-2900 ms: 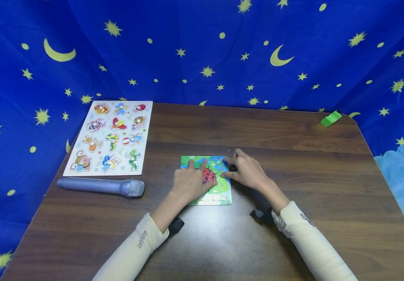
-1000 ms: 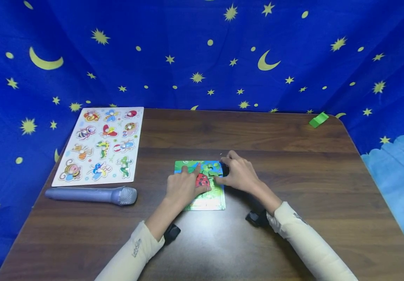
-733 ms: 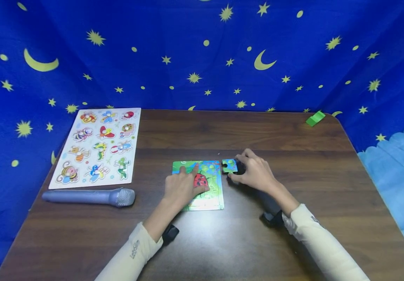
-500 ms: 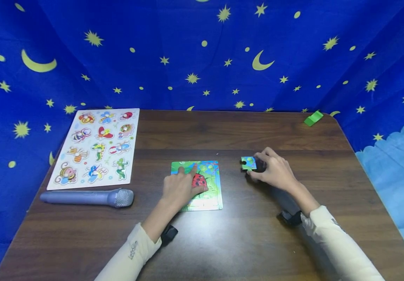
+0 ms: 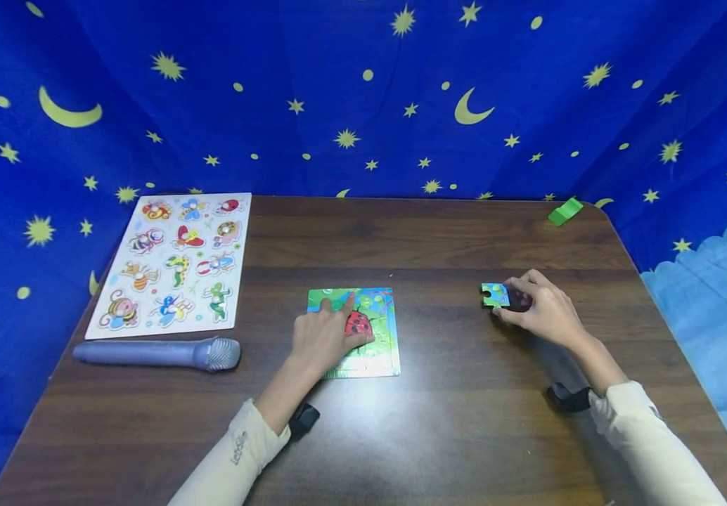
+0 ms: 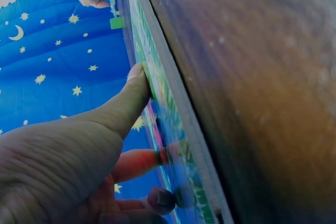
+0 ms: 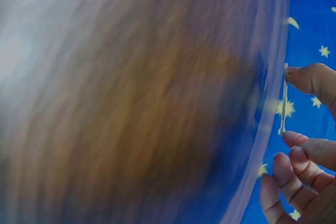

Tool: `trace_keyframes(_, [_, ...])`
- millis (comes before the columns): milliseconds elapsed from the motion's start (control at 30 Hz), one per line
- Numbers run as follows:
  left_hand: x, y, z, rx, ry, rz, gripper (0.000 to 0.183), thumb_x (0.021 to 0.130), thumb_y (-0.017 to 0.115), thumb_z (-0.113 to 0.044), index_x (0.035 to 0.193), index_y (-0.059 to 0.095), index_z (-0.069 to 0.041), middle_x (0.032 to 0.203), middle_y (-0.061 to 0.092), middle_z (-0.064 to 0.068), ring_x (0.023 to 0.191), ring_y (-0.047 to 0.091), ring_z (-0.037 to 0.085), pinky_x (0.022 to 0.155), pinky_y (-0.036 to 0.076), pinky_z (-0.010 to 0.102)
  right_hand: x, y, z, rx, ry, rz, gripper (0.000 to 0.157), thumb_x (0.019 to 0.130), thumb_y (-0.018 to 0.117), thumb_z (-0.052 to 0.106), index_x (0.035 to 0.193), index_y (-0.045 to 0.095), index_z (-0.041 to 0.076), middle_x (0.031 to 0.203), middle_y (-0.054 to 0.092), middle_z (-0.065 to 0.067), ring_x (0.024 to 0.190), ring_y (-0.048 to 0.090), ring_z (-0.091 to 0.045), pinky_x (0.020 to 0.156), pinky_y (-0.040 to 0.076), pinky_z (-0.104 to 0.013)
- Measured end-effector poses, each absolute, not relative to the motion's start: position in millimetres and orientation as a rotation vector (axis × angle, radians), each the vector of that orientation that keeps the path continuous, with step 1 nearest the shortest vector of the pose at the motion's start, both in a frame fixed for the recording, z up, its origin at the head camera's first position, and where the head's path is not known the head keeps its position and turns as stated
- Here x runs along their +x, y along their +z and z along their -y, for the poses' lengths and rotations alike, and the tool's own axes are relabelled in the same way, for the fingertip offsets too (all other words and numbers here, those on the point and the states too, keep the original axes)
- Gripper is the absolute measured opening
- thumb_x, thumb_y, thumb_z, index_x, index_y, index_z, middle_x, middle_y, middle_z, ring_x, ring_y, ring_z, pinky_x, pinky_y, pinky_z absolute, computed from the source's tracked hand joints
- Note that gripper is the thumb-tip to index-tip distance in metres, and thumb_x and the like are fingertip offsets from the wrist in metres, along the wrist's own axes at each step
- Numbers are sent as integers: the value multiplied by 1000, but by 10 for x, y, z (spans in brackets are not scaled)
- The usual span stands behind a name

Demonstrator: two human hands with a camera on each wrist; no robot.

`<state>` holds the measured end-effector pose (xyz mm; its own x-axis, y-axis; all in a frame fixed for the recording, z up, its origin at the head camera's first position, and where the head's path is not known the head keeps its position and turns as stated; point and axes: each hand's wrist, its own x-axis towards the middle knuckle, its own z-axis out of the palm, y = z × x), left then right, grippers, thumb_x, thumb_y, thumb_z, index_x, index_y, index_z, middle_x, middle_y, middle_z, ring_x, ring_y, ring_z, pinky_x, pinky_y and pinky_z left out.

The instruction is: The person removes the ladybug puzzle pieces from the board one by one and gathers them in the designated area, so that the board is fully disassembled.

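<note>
On the table lies a small square jigsaw puzzle point(image 5: 384, 355) with a red ladybug on a green and blue picture. My left hand point(image 5: 322, 341) rests on its left side, thumb and fingers spread and pressing its face. In the left wrist view that thumb point(image 6: 134, 90) touches the puzzle's surface. Off to the right, my right hand point(image 5: 547, 313) pinches a blue-green jigsaw piece point(image 5: 496, 295) by opposite edges. The right wrist view shows the piece point(image 7: 284, 100) edge-on between thumb and fingertip, held above the tabletop, the other fingers loosely curled below.
A white peg puzzle board point(image 5: 194, 316) with insect figures lies at the back left. In front of it is a bluish-purple microphone point(image 5: 148, 353). A folded green piece point(image 5: 564, 211) sits near the far right corner. A blue star-patterned curtain point(image 5: 313, 77) hangs behind the table point(image 5: 439, 450).
My right hand has taken the jigsaw piece from the puzzle's upper right area and carried it well to the right. My left hand has stayed on the puzzle; the head view has shifted slightly.
</note>
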<state>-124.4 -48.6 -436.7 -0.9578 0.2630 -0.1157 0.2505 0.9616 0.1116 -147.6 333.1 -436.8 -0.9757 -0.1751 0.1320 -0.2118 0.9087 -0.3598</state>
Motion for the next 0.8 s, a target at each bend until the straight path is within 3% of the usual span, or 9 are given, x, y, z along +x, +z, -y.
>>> trace_keyframes(400, [-1252,-4381,483,387,153,-2988,87,81,62,-73,149,46,-22,132,60,25,47,17,10,44,17,23,-1496,-4436,-3427,303,571,2982,46,77,84,30,115,71,6,89,50,-1,74,46,-14,60,34,-29])
trace_keyframes(800, [-1254,-4368,487,388,124,-2983,86,82,61,-73,149,46,-22,129,62,25,47,19,10,44,19,24,-1509,-4438,-3424,325,596,3037,53,83,79,33,126,67,4,89,52,-1,75,47,-14,60,35,-29])
